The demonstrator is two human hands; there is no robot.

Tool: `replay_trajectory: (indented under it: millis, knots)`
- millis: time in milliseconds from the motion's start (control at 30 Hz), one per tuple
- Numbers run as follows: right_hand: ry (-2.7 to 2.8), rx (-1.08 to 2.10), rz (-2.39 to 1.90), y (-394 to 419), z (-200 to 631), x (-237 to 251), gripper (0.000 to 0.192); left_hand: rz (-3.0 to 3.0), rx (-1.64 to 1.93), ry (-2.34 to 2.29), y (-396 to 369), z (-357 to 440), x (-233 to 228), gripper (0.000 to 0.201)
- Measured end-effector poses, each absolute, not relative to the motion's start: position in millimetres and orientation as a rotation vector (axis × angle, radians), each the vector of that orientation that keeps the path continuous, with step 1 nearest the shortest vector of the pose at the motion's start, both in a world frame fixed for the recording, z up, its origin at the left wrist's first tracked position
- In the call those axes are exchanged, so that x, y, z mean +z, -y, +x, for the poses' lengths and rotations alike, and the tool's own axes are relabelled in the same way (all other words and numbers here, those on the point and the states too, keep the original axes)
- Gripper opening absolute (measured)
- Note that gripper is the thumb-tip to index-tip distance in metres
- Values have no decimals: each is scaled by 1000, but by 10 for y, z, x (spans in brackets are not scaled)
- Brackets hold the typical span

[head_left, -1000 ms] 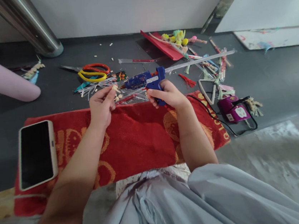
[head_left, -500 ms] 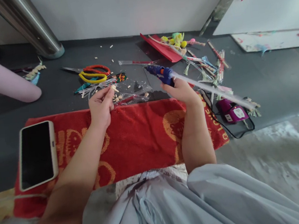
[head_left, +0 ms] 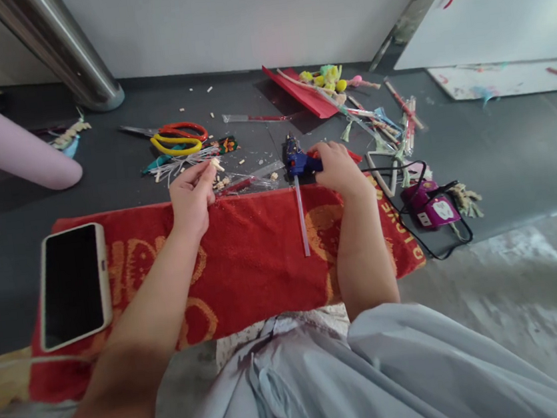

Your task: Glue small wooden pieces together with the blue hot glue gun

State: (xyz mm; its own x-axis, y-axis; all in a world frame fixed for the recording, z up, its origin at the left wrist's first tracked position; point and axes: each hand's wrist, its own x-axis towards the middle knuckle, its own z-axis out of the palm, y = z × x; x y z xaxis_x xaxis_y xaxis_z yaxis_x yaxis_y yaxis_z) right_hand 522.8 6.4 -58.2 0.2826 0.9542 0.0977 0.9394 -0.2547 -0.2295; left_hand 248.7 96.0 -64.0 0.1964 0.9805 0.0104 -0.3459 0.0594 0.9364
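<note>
While your right hand [head_left: 337, 167] grips the blue glue gun [head_left: 297, 161], it sits at the red towel's [head_left: 253, 252] far edge.
Light, rigid; its nozzle is probably hot, so hold the handle. Left hand [head_left: 189, 195] pinches a small bead [head_left: 215, 165].

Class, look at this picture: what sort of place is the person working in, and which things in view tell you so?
Probably a home or hobby craft spot on a dark floor or low surface. The right hand holds a blue glue gun, scissors lie nearby, and pom-poms and sticks are scattered about.
</note>
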Motion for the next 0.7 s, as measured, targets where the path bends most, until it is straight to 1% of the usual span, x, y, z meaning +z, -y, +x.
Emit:
replay_trajectory:
  millis: [100, 200, 400, 467, 700]
  knots:
    - [1703, -20, -2311, -77, 5175, -546, 52, 1008, 1208, -817, -969, 2497, -654, 21]
    - [1710, -103, -2235, -142, 5050, -481, 43, 1002, 1213, -843, -974, 2504, -664, 22]
    - [2022, 68, -1956, -387, 4627, -310, 20, 1003, 1217, -826, -972, 2495, -676, 28]
    - [2147, 92, -1923, -498, 4519, -275, 19, 998, 1226, -815, -969, 2495, -682, 29]
    - [2447, -41, -1893, -893, 4371, -283, 23, 991, 1235, -834, -959, 2511, -690, 28]
